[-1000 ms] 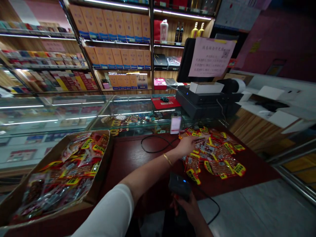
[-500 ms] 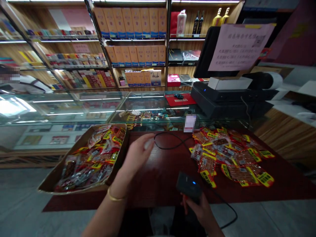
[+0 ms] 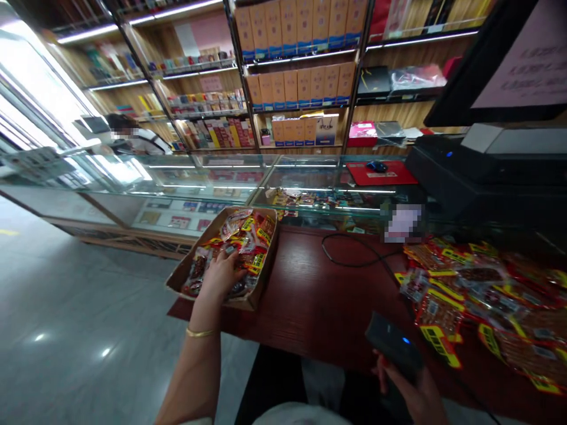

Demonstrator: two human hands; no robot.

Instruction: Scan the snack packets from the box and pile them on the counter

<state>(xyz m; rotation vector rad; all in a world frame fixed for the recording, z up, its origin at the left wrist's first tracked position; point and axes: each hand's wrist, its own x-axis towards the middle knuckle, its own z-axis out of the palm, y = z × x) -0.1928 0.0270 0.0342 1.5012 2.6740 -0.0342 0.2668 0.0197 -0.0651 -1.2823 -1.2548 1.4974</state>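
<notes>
My left hand (image 3: pixel 220 275), with a gold bangle at its wrist, reaches over a cardboard box (image 3: pixel 267 268) at the left end of the dark red table. Its fingers are spread and rest on the packaged snacks (image 3: pixel 248 241) in the box; nothing shows gripped in them. Wrapped in my right hand (image 3: pixel 416 386) is a black barcode scanner (image 3: pixel 390 341) with a blue light, held above the table's near edge. To its right lies a pile of red and yellow snack packets (image 3: pixel 478 289).
A black cable (image 3: pixel 349 264) loops across the table (image 3: pixel 305 295). Behind stand a glass display counter (image 3: pixel 212 177), a red mouse pad (image 3: pixel 401 174) and a dark monitor (image 3: pixel 478 71). At the far left, a person (image 3: pixel 144 140) is behind the counter. Boxed goods fill the shelves.
My left hand has moved left from over the table into the box, onto the packets. The view has turned left. My right hand still holds the scanner.
</notes>
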